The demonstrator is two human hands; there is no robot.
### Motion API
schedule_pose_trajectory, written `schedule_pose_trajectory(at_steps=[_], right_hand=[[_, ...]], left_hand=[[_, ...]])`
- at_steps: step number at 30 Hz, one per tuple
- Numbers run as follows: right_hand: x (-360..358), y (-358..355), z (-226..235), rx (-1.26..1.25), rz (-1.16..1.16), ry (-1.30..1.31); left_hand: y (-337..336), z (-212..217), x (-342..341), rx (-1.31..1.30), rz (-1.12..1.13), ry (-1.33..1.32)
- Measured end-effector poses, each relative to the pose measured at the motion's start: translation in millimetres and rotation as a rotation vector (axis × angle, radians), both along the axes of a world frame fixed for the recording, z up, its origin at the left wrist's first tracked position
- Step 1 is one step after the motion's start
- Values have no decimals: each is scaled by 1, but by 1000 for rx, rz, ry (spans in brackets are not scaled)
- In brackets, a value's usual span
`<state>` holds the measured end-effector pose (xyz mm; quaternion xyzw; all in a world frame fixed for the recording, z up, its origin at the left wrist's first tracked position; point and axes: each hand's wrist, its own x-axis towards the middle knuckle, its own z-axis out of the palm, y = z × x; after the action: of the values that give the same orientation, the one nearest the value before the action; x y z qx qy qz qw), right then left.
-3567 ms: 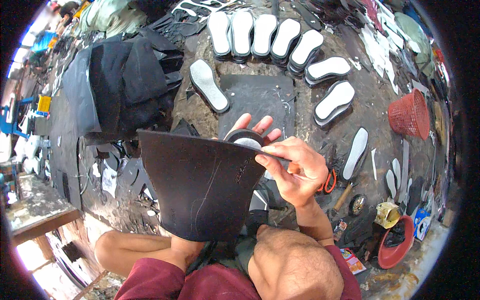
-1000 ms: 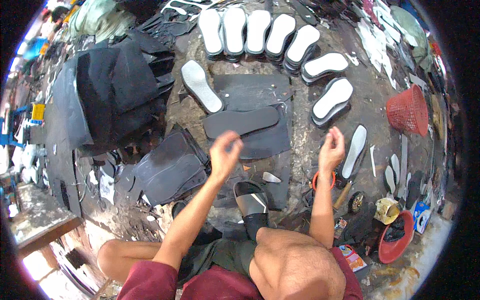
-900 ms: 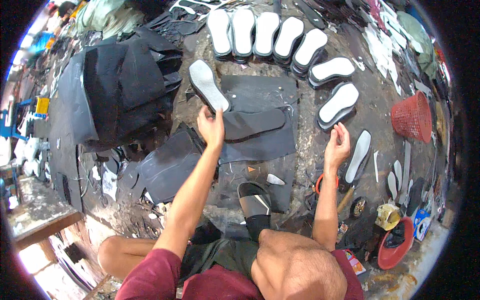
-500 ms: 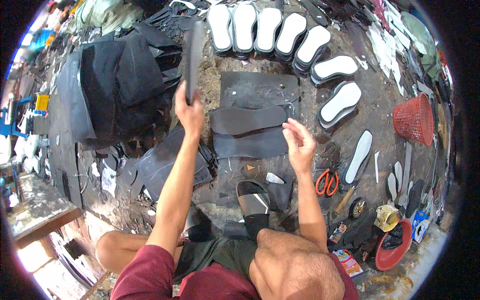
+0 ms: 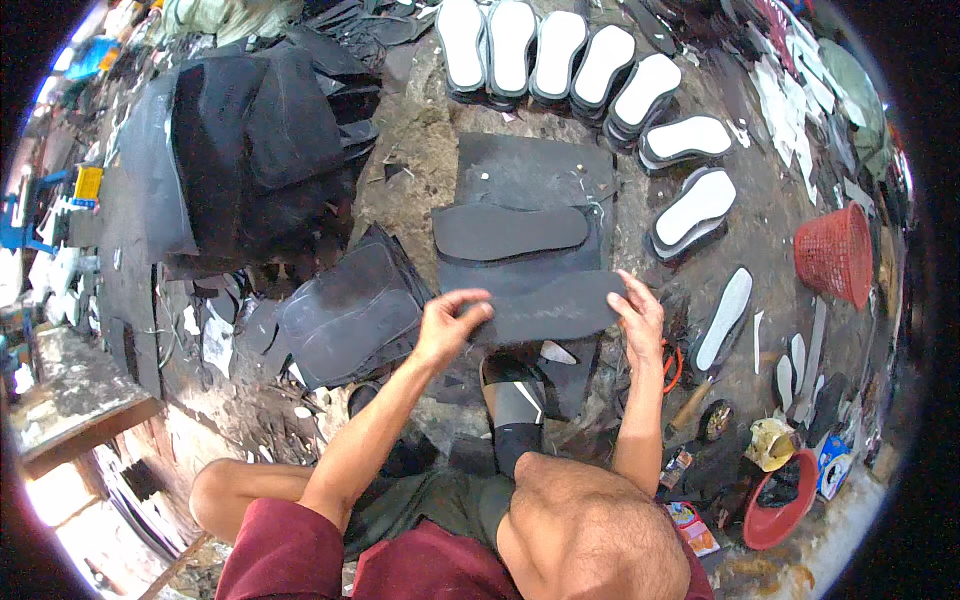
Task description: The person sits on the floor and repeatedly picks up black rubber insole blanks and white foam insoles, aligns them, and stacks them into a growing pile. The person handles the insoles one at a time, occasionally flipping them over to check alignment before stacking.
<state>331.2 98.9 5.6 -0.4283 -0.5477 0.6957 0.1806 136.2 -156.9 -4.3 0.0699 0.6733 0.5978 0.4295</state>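
A dark grey rubber-like sheet piece (image 5: pixel 550 308) is stretched level between my two hands, above the front of the work spot. My left hand (image 5: pixel 452 325) is closed on its left end, thumb and fingers pinching it. At its right end, my right hand (image 5: pixel 638 312) grips the edge between thumb and fingers. Just beyond lies a dark sole-shaped piece (image 5: pixel 510 233), resting on another dark sheet (image 5: pixel 455 275) that the held piece partly covers. Beneath these is a flat dark board (image 5: pixel 535 160). My sandalled foot (image 5: pixel 515 395) is close below the held piece.
White-topped insole stacks (image 5: pixel 557 55) curve around the far right. Black sheets (image 5: pixel 250 150) are heaped far left, with smaller dark sheets (image 5: pixel 350 315) nearer. At right are a red basket (image 5: pixel 833 257), a lone insole (image 5: pixel 724 318), a wooden-handled tool (image 5: pixel 690 403) and orange-handled scissors (image 5: pixel 672 362), partly hidden.
My left hand has come down and right from the upper left, where it held a long dark strip upright. My right hand has moved slightly right and nearer, now gripping the sheet piece.
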Motion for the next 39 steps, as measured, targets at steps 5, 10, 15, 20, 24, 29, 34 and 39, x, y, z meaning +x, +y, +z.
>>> schedule_pose_trajectory(at_steps=[5,10,15,20,24,29,34,39], right_hand=[[-26,3,-4,-35,28,-148],[-30,9,-28,-7,39,-68],[-36,2,-41,-21,27,-140],[-34,1,-48,-27,10,-98],[-36,1,-50,-20,7,-117],[-36,0,-54,-31,-25,-118],[-36,-4,-54,0,-40,-149],[-53,-33,-42,816,19,-551]], left_hand=[[-5,-5,-50,-48,234,-190],[-3,-8,-58,-305,65,-68],[-9,-28,-53,-297,137,99],[-2,-25,-47,-383,135,204],[-1,-25,-46,-392,145,218],[-1,-29,-45,-394,159,242],[1,-28,-42,-434,150,272],[1,-30,-45,-514,114,420]])
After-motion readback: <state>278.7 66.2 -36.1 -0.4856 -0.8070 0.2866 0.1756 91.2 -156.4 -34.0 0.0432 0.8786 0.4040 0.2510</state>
